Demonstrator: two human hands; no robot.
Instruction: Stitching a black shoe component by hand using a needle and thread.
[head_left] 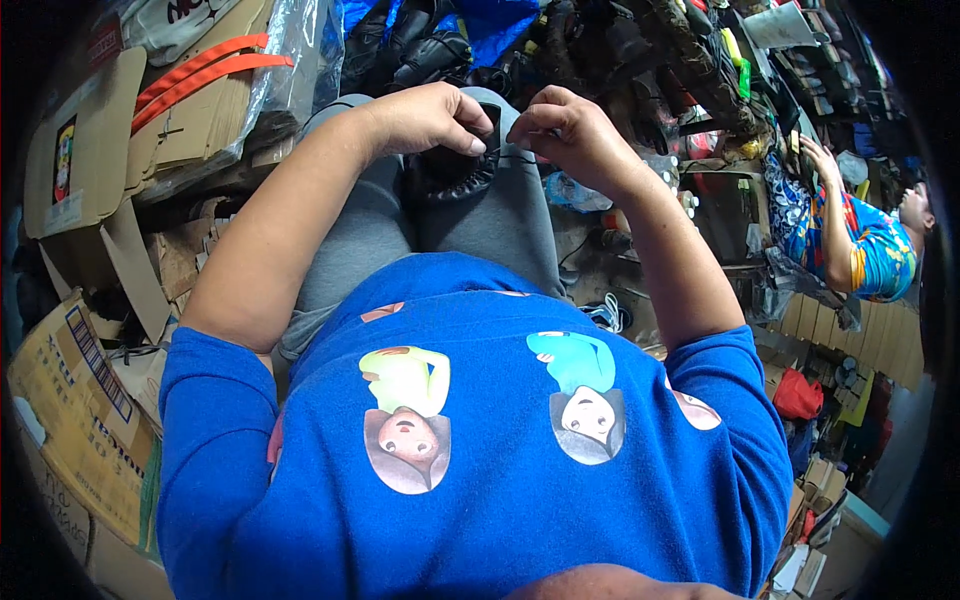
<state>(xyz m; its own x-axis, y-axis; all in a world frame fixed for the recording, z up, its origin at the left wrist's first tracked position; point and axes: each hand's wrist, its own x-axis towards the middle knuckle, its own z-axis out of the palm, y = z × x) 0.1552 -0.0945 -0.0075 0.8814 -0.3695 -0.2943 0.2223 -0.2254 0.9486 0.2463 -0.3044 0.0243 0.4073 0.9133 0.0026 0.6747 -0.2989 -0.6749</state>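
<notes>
A black pouch-like piece with a gathered, puckered edge (455, 180) rests on my lap between my grey-trousered thighs; its exact kind is unclear. My left hand (425, 118) is closed over its upper rim, with the thumb and fingers pinching the edge. Just to the right and apart from the black piece, my right hand (568, 128) is raised with its fingertips drawn together. Anything between those fingertips is too small to make out.
Cardboard boxes (85, 150) with orange straps (205, 75) stand at the left. Black shoe-like items (430, 55) lie piled ahead beside blue plastic (500, 30). At the right, a person in a colourful shirt (880, 250) sits near cluttered shelves. A shoe (607, 313) shows on the floor.
</notes>
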